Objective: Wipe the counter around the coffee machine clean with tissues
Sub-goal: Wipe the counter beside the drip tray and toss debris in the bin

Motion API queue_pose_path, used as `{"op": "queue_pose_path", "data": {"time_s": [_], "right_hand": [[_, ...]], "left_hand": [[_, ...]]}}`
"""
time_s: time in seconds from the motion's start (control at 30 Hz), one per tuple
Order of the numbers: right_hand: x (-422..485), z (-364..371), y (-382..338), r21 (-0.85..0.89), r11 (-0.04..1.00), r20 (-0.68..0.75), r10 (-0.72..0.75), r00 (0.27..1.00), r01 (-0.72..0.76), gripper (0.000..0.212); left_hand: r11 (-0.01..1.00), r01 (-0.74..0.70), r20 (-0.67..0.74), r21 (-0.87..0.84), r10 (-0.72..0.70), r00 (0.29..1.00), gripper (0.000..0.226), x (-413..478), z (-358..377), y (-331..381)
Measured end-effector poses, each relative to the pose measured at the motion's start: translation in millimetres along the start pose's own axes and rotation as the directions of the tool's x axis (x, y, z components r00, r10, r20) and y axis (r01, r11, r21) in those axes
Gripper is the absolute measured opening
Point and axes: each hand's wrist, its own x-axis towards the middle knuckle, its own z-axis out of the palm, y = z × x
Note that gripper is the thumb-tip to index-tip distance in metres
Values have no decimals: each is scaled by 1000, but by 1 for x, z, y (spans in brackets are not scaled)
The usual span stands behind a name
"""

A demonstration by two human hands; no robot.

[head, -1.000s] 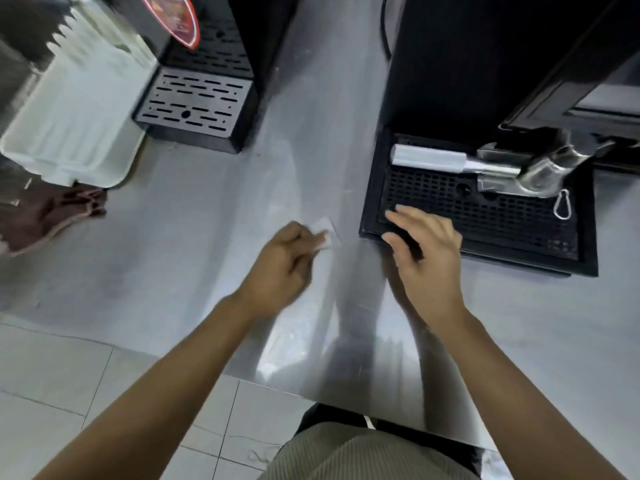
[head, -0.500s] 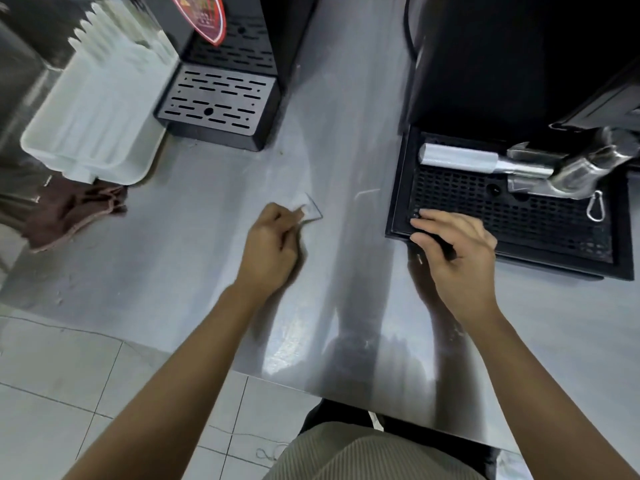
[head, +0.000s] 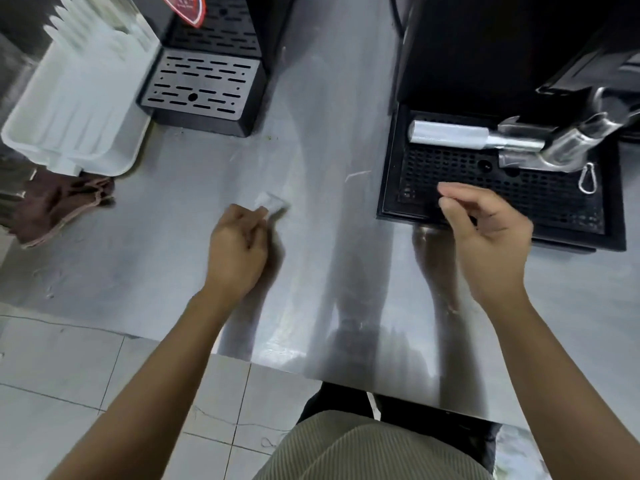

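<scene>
1. Pinching a small white tissue at its fingertips, the left hand lies curled, knuckles up, on the steel counter just left of centre frame.
2. The tissue sticks out beyond the fingers toward the upper right, low against the metal. Most of it is covered by the hand, so its full size and fold cannot be made out.
3. The right hand hangs at centre right, well apart from the tissue, over the front edge of the black drip tray. Its fingers are loosely curled and nothing shows in them. Whether it touches the tray cannot be told.
4. The coffee machine fills the upper right as a dark mass, cut off by the frame. A metal portafilter handle crosses above the tray, with a carabiner just below it.
5. At upper left, a second machine with a slotted grey grille is cropped at the top. Beside it sits a white tray with a brown cloth partly tucked under its near edge.
6. A few specks lie on the counter near that second machine, too small to identify.
</scene>
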Motion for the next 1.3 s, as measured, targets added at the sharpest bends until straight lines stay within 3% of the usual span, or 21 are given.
{"op": "queue_pose_path", "data": {"time_s": [0.17, 0.47, 0.7, 0.8, 0.87, 0.9, 0.97, 1.07, 1.17, 1.3], "right_hand": [[-12, -31, 1, 70, 997, -157, 38, 987, -27, 17], [-47, -95, 16, 110, 989, -236, 127, 964, -103, 23], [-77, -152, 28, 72, 987, -260, 157, 953, -143, 19], [-89, -173, 32, 79, 985, -273, 169, 947, -154, 25], [-96, -186, 32, 73, 983, -273, 182, 945, -168, 26], [-100, -192, 32, 65, 981, -271, 192, 943, -181, 26], [-107, -205, 31, 43, 980, -275, 199, 941, -194, 25], [-120, -220, 34, 39, 972, -302, 234, 924, -233, 25], [-132, -224, 39, 58, 960, -317, 277, 907, -273, 22], [-138, -228, 43, 43, 952, -316, 300, 900, -302, 14]], "left_hand": [[972, -225, 141, 67, 214, 967, 41, -22, 51, 46], [947, -314, 207, 63, 295, 933, 47, -71, 117, 129], [947, -308, 251, 86, 279, 927, 44, -78, 158, 189], [917, -399, 349, -18, 380, 857, 41, -85, 172, 214], [901, -390, 412, -191, 434, 801, 34, -85, 170, 222], [897, -355, 395, -265, 437, 808, 28, -84, 164, 220], [907, -308, 255, -288, 383, 888, 19, -83, 143, 204], [961, -264, 85, -80, 270, 959, 22, -90, 113, 169], [945, -327, 172, 28, 318, 932, 34, -106, 124, 164], [915, -399, 244, -57, 400, 884, 41, -142, 166, 206]]}}
